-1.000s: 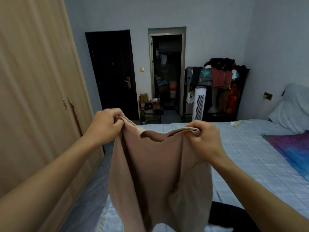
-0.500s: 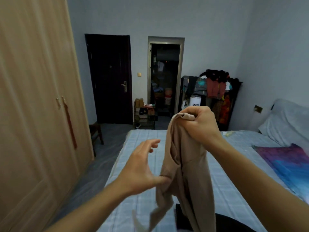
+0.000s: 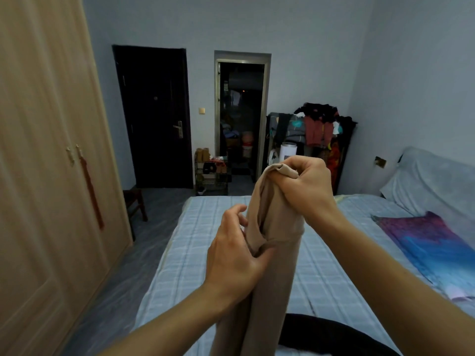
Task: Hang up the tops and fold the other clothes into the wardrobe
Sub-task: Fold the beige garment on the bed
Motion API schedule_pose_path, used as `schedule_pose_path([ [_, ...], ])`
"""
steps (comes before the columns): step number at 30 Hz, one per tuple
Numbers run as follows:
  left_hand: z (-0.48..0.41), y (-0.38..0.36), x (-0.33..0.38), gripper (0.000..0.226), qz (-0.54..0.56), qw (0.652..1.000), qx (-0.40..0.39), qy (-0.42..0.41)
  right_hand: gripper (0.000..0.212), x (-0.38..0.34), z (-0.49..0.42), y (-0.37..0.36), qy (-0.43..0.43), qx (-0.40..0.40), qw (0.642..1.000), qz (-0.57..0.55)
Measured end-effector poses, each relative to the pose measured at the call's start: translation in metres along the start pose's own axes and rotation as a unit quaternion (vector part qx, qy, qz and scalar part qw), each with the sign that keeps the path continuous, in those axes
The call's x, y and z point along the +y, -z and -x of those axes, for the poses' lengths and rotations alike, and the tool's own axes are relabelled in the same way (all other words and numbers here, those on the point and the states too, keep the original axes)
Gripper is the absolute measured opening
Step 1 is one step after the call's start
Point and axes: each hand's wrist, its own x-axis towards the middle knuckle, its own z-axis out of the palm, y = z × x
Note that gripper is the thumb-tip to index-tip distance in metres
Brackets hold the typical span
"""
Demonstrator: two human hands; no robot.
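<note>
Head view, bedroom. The right hand (image 3: 305, 186) is raised at centre, its fingers curled tight round the bunched top edge of a beige, thin-knit garment (image 3: 272, 273). The garment hangs from this fist in a narrow gathered column, above the bed and out past the lower edge of view. The left hand (image 3: 234, 255) meets the column lower down: its thumb lies across the front of the fabric and pinches a fold, while its fingers curl loosely at the fabric's left edge.

Below the hands lies a bed with a pale blue checked sheet (image 3: 195, 253). On it are a purple-and-blue blanket (image 3: 431, 242) at right, a grey pillow (image 3: 434, 181) behind that, and a black cloth item (image 3: 334, 335) at the near edge, partly hidden by the garment.

A light wooden wardrobe (image 3: 46, 176) with closed doors fills the left side. A red tassel (image 3: 91, 194) hangs from one handle. Between the wardrobe and the bed is bare grey floor, with a small dark wooden stool (image 3: 135, 201) near the wardrobe's far end. On the far wall are a dark closed door (image 3: 154, 116), an open doorway (image 3: 241, 119), a low shoe rack (image 3: 210, 176) and a laden clothes rack (image 3: 316, 129).
</note>
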Motion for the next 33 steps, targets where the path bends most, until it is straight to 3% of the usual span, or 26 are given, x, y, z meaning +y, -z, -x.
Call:
schedule_pose_path([
  [2,-0.004,0.006,-0.007,0.071,-0.009,1.000,-0.008,-0.011,0.020,0.002,0.001,0.001,-0.006,0.001,1.000,-0.009],
  [7,-0.019,0.034,-0.025,0.028,-0.039,0.998,0.013,-0.051,0.012,0.009,0.001,0.009,-0.003,-0.008,1.000,-0.019],
  [11,-0.034,0.061,-0.037,0.020,-0.042,0.997,0.016,-0.070,0.012,0.016,-0.002,0.017,-0.004,-0.053,0.999,-0.014],
  [16,-0.053,0.097,-0.058,0.012,-0.052,0.980,-0.180,-0.072,0.016,0.025,-0.005,0.027,0.003,-0.154,0.988,0.016],
  [19,-0.062,0.112,-0.064,0.013,-0.048,0.970,-0.232,-0.053,0.011,0.029,-0.007,0.032,0.003,-0.205,0.979,0.007],
  [25,-0.081,0.134,-0.055,0.013,0.058,0.986,-0.159,-0.002,0.008,0.035,-0.014,0.043,0.018,-0.230,0.970,-0.080],
  [29,-0.083,0.139,-0.049,0.008,0.157,0.972,-0.165,0.060,0.009,0.042,-0.022,0.044,-0.002,-0.251,0.963,-0.102],
  [33,-0.099,0.128,-0.056,0.007,0.084,0.973,-0.143,0.158,0.010,0.064,-0.035,0.016,-0.090,-0.228,0.969,-0.038],
])
